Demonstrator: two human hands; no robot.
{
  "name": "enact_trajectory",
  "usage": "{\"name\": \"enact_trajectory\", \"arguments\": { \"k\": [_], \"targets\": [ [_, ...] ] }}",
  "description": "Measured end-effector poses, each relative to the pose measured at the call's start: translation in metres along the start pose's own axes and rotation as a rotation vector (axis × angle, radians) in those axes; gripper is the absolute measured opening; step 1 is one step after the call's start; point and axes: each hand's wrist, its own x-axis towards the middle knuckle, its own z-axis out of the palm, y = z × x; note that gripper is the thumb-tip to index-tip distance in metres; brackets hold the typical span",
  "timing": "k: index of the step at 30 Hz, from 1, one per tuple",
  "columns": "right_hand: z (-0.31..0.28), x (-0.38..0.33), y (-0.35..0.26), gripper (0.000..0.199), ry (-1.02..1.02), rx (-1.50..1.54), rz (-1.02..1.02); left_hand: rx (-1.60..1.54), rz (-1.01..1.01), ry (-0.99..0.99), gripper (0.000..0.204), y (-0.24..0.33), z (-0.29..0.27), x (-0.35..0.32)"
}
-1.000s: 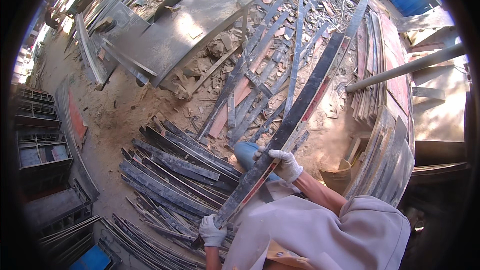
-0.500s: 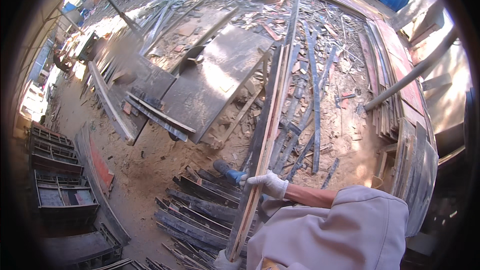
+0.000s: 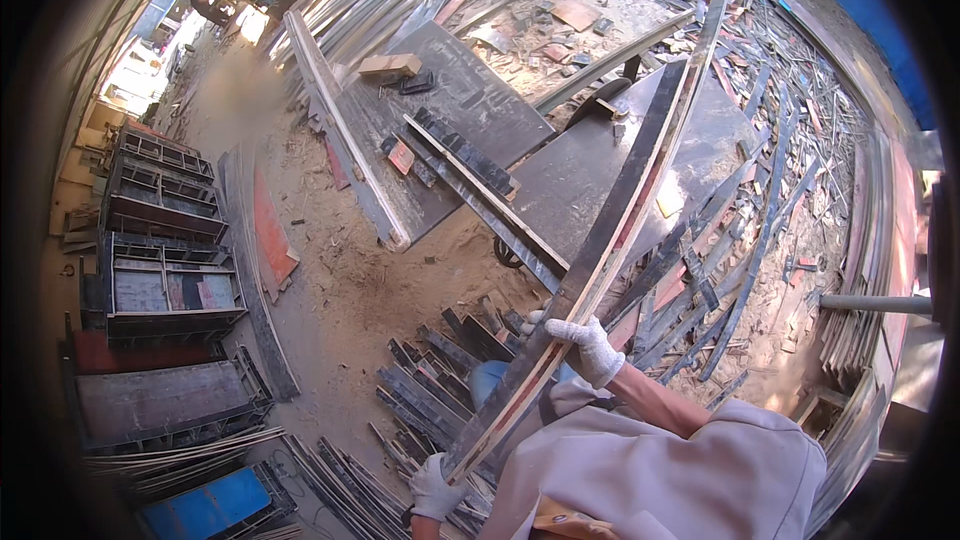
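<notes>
Long, dark-faced plywood strips (image 3: 612, 240) with pale, reddish-lined edges run diagonally from in front of me toward the far bench; they look like two or more lying together. My gloved right hand (image 3: 590, 348) is closed around them partway along. Near their close end, my gloved left hand (image 3: 436, 488) grips them; some of its fingers are hidden beneath. The far part of the strips passes above a dark saw table (image 3: 540, 190), where a round, dark saw blade (image 3: 598, 105) sticks up. Whether the strips touch the table I cannot tell.
Piled dark strips (image 3: 425, 395) lie by my legs. Another narrow strip (image 3: 490, 205) and a wood block (image 3: 390, 65) rest on the bench. Offcuts (image 3: 740, 260) litter the right-hand ground. Framed panels (image 3: 175, 280) stand left, a metal pole (image 3: 875, 304) right.
My view has turned left, so the bench appears further right. Both hands keep hold of the strips, whose far end now lies over the saw table; my left hand shows more fully.
</notes>
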Motion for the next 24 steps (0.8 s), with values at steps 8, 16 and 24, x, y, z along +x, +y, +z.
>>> {"name": "enact_trajectory", "arguments": {
  "k": [8, 16, 24],
  "targets": [
    [0.106, 0.095, 0.016, 0.076, -0.161, -0.096, -0.16, -0.013, 0.234, 0.289, 0.056, -0.089, -0.085, 0.121],
    [0.146, 0.232, 0.026, 0.029, 0.094, 0.373, -0.689, 0.264, 0.522, 0.223, 0.065, -0.228, -0.269, 0.377],
    [0.202, 0.291, 0.168, 0.024, 0.512, 0.504, -0.891, 0.495, 1.08, 0.394, 0.067, -0.168, -0.418, 0.637]
  ]
}}
